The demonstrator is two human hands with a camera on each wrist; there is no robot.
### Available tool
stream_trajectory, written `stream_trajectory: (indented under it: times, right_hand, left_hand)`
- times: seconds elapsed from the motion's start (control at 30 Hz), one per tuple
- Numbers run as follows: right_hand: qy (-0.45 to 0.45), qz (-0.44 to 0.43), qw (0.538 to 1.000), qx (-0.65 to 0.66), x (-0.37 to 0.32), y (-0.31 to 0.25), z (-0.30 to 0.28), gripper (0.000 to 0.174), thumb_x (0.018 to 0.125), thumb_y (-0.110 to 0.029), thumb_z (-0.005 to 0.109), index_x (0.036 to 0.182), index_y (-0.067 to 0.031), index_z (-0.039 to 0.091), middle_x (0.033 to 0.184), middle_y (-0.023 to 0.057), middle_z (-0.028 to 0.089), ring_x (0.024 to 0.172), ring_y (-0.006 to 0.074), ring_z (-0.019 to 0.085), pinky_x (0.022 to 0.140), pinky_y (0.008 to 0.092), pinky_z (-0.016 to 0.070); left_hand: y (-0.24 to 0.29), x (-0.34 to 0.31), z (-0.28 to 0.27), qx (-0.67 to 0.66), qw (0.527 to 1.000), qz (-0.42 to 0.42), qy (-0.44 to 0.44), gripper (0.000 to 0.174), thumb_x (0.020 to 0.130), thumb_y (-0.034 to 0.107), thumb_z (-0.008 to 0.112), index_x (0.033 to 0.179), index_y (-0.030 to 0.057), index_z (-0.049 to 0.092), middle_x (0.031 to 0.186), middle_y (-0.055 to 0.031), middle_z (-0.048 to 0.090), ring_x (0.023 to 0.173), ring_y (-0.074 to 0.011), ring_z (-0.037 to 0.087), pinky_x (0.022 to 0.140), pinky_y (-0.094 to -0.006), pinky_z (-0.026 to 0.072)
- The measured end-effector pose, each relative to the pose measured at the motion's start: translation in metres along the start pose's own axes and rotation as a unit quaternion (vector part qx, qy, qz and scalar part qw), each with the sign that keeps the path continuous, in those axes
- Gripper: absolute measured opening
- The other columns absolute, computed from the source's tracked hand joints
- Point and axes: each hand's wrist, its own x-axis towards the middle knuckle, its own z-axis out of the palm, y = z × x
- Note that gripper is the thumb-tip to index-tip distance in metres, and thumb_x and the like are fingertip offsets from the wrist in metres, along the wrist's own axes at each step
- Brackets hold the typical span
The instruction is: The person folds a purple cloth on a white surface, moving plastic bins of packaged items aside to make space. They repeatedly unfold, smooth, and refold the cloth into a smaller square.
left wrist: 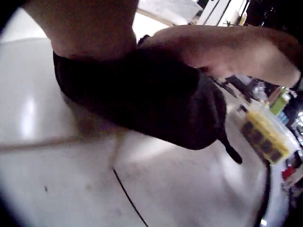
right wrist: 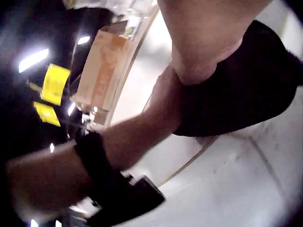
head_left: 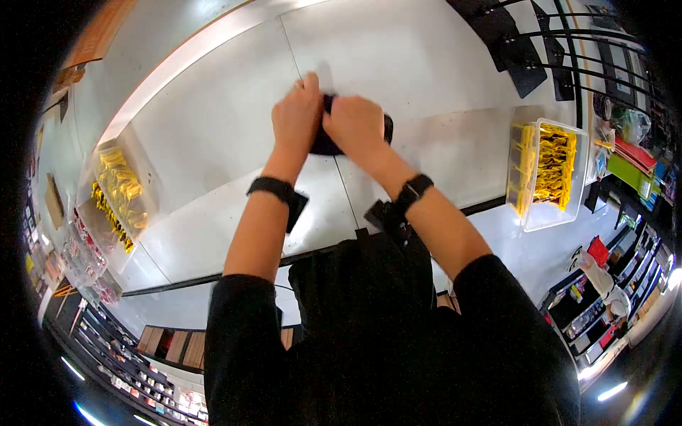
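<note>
A soft black cloth pouch (head_left: 327,145) is between both hands, over the white table. My left hand (head_left: 297,117) grips it from the left side with curled fingers. Close beside it, my right hand (head_left: 355,124) grips the same pouch, its fingers bent round the cloth. Seen from the left wrist, the pouch (left wrist: 142,99) spreads out below the hands with a short narrow tab (left wrist: 232,152) hanging at one end. The right wrist view shows the rounded side of the pouch (right wrist: 241,94). The fingertips are mostly hidden behind the hands and cloth.
The white table (head_left: 213,142) has a seam through its middle. At the right edge stands a clear bin (head_left: 580,170) of yellow packets (head_left: 554,167); another group of yellow packets (head_left: 122,177) sits in a bin at left. A black rack (head_left: 522,57) occupies the far right corner.
</note>
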Motion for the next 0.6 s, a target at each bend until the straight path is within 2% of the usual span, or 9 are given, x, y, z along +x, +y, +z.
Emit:
stream_trajectory:
  times: [0.07,0.1,0.2,0.27,0.37,0.4,0.47,0.53,0.6]
  right_hand:
    - [0.034,-0.001,0.999,0.006,0.021,-0.003,-0.007,0.028,0.081,-0.027,0.056,0.07,-0.0054,0.069,0.069,0.0173,0.066,0.066,0.0327,0.066,0.059,0.0424,0.0521]
    - [-0.035,0.023,0.999,-0.002,0.017,-0.004,-0.011,0.03,0.081,-0.03,0.057,0.072,-0.0052,0.07,0.071,0.017,0.067,0.066,0.0331,0.066,0.06,0.0428,0.0523]
    - [-0.06,0.07,0.996,0.008,-0.042,0.004,0.011,0.03,0.081,-0.032,0.058,0.075,-0.0046,0.07,0.073,0.0171,0.067,0.066,0.0343,0.066,0.061,0.0439,0.0526]
    - [-0.089,0.059,0.994,0.007,-0.063,0.005,0.01,0.03,0.082,-0.031,0.057,0.077,-0.0047,0.07,0.073,0.0178,0.067,0.067,0.0352,0.066,0.062,0.0449,0.0528]
    - [-0.037,0.032,0.999,0.011,-0.025,0.004,0.01,0.028,0.082,-0.03,0.057,0.077,-0.0054,0.07,0.073,0.0177,0.067,0.067,0.0353,0.066,0.062,0.0452,0.0526]
    - [0.029,0.013,0.999,0.013,-0.001,0.004,0.011,0.026,0.081,-0.027,0.057,0.075,-0.0048,0.07,0.073,0.018,0.067,0.068,0.035,0.066,0.062,0.045,0.0526]
    - [-0.019,-0.013,1.0,-0.007,0.035,-0.003,-0.016,0.024,0.082,-0.022,0.053,0.079,-0.008,0.073,0.082,0.0172,0.069,0.075,0.0316,0.069,0.066,0.0443,0.0542]
    - [-0.037,0.015,0.999,-0.018,0.02,-0.001,-0.005,0.023,0.081,-0.023,0.055,0.081,-0.0078,0.072,0.083,0.0173,0.069,0.076,0.0309,0.069,0.066,0.0443,0.0543]
    - [-0.094,0.052,0.994,-0.001,-0.038,0.004,0.003,0.025,0.082,-0.026,0.056,0.083,-0.0075,0.072,0.084,0.0172,0.069,0.079,0.0305,0.069,0.066,0.0447,0.0542]
  left_hand:
    - [-0.002,0.016,-0.004,-0.015,0.999,0.001,0.032,0.013,0.087,0.017,0.05,0.093,0.009,0.042,0.086,-0.0113,0.063,0.071,-0.0302,0.067,0.055,-0.0422,0.0534]
    - [0.006,0.009,-0.007,-0.021,0.999,-0.046,0.009,0.013,0.087,0.016,0.051,0.094,0.0088,0.042,0.09,-0.0117,0.063,0.074,-0.0284,0.067,0.057,-0.0415,0.0542]
    - [0.021,-0.052,0.003,0.012,0.998,-0.056,-0.024,0.013,0.087,0.016,0.052,0.093,0.0084,0.043,0.088,-0.0098,0.064,0.072,-0.0269,0.067,0.057,-0.0408,0.0552]
    - [0.029,-0.057,0.0,0.034,0.992,-0.089,-0.087,0.012,0.086,0.015,0.052,0.093,0.008,0.045,0.083,-0.0086,0.065,0.072,-0.0266,0.068,0.058,-0.0403,0.0558]
    - [0.007,-0.013,0.002,0.013,0.999,-0.023,-0.029,0.013,0.086,0.014,0.054,0.093,0.0062,0.046,0.081,-0.0091,0.065,0.075,-0.0293,0.068,0.057,-0.0399,0.0553]
    - [0.004,0.006,0.001,0.016,1.0,-0.005,-0.004,0.014,0.086,0.013,0.054,0.093,0.0055,0.046,0.083,-0.01,0.065,0.076,-0.0306,0.068,0.058,-0.0404,0.0553]
    - [0.006,0.034,-0.011,0.019,0.999,-0.044,0.006,0.016,0.086,0.015,0.054,0.096,0.0054,0.046,0.086,-0.0122,0.065,0.076,-0.0324,0.068,0.061,-0.0424,0.055]
    - [0.012,0.013,-0.004,0.001,0.998,-0.068,0.001,0.017,0.087,0.017,0.053,0.099,0.0061,0.047,0.09,-0.0129,0.064,0.076,-0.0334,0.066,0.061,-0.0438,0.0541]
    - [0.022,-0.044,0.001,-0.024,0.997,-0.067,-0.023,0.014,0.088,0.016,0.051,0.098,0.0066,0.046,0.09,-0.0116,0.063,0.076,-0.033,0.066,0.059,-0.0436,0.0531]
